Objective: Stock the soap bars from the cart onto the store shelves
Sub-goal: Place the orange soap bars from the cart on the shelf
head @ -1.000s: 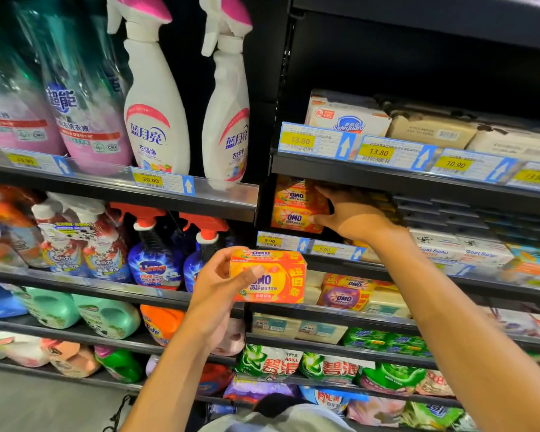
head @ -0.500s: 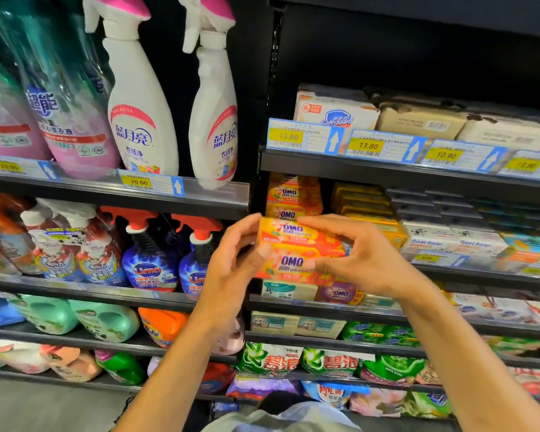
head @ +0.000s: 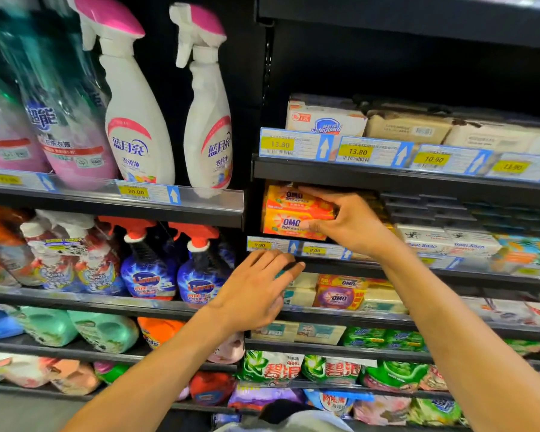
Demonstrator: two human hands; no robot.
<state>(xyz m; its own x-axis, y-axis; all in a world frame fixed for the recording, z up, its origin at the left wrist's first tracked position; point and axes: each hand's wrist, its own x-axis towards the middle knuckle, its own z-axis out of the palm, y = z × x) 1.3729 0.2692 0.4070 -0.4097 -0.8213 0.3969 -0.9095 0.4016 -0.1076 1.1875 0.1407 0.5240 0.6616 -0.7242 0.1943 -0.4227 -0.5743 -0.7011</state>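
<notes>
An orange and yellow OMO soap bar pack (head: 289, 222) sits at the left end of the second shelf (head: 371, 266) on the right rack, with a matching pack (head: 293, 198) stacked on it. My right hand (head: 346, 222) grips the lower pack, fingers over its top and thumb on its front. My left hand (head: 256, 291) hovers below the shelf's price tags, palm down, fingers apart, holding nothing. The cart is out of view.
Boxed soaps (head: 325, 120) line the shelf above behind blue price tags (head: 293, 143). A purple OMO pack (head: 339, 296) and pale bars sit one shelf down. Spray bottles (head: 138, 120) and detergent fill the left rack; Goat Soap boxes (head: 443, 241) lie to the right.
Both hands held the OMO pack in front of the shelf. My right hand has carried it up and into the second shelf; my left hand let go and dropped lower.
</notes>
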